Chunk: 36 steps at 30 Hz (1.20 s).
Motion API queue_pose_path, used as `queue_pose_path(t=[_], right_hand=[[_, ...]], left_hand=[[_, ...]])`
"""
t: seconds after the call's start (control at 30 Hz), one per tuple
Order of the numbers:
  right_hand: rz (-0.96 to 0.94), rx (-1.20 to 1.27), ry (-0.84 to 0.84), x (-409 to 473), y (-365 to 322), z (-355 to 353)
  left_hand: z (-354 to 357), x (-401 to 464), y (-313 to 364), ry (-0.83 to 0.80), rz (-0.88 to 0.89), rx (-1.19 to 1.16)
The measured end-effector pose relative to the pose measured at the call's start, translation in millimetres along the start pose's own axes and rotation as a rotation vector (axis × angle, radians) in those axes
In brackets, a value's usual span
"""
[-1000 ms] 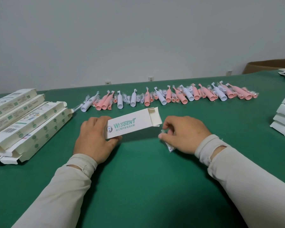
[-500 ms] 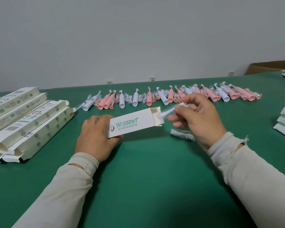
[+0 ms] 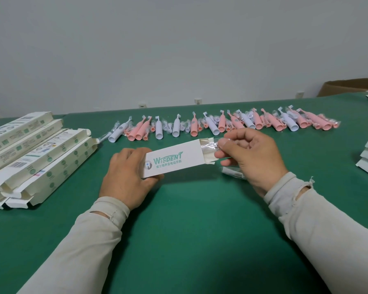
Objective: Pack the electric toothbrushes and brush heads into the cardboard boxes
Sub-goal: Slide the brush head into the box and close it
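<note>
The wrapped brush head that was outside the box half a second ago is now mostly inside its open end; only clear wrapper [image 3: 210,145] shows, pinched by the right hand [image 3: 250,158]. On the green table [image 3: 189,219], the left hand [image 3: 128,177] grips the white Wisdent box [image 3: 174,159], hiding its near end. Another wrapped brush head [image 3: 232,171] lies partly hidden under the right hand. Stacked boxes [image 3: 36,153] sit left; a row of toothbrushes [image 3: 221,125] lies behind.

White box [image 3: 174,158] with teal lettering (a leaf motif); pink and white toothbrushes [image 3: 221,126]; green table [image 3: 189,230].
</note>
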State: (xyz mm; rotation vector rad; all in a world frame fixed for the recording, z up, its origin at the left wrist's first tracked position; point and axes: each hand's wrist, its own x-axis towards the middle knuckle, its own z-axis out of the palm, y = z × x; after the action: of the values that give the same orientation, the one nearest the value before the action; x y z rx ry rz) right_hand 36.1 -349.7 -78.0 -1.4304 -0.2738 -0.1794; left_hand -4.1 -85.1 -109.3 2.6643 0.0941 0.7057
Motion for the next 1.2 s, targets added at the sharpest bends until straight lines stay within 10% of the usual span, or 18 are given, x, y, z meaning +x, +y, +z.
queue_pose_path(t=[0.67, 0.87, 0.97, 1.1, 1.2], right_hand=[[-0.118, -0.363, 0.111, -5.0, 4.2, 15.8], [0.128, -0.296, -0.411, -5.0, -5.3, 9.4], [0.100, -0.268, -0.284, 4.9, -9.5, -4.9], [-0.025, -0.662, 0.101, 22.8, -9.0, -43.5], [0.199, -1.112, -0.206, 22.9, -0.3, -56.6]], left_hand=[[2.8, -2.1, 11.3, -0.029, 0.048, 0.013], [3.2, -1.9, 10.2, -0.036, 0.047, 0.015], [3.4, -1.0, 7.2, -0.018, 0.013, 0.009], [1.8, 0.9, 1.3, -0.018, -0.054, 0.039], [1.7, 1.1, -1.2, -0.021, -0.073, 0.040]])
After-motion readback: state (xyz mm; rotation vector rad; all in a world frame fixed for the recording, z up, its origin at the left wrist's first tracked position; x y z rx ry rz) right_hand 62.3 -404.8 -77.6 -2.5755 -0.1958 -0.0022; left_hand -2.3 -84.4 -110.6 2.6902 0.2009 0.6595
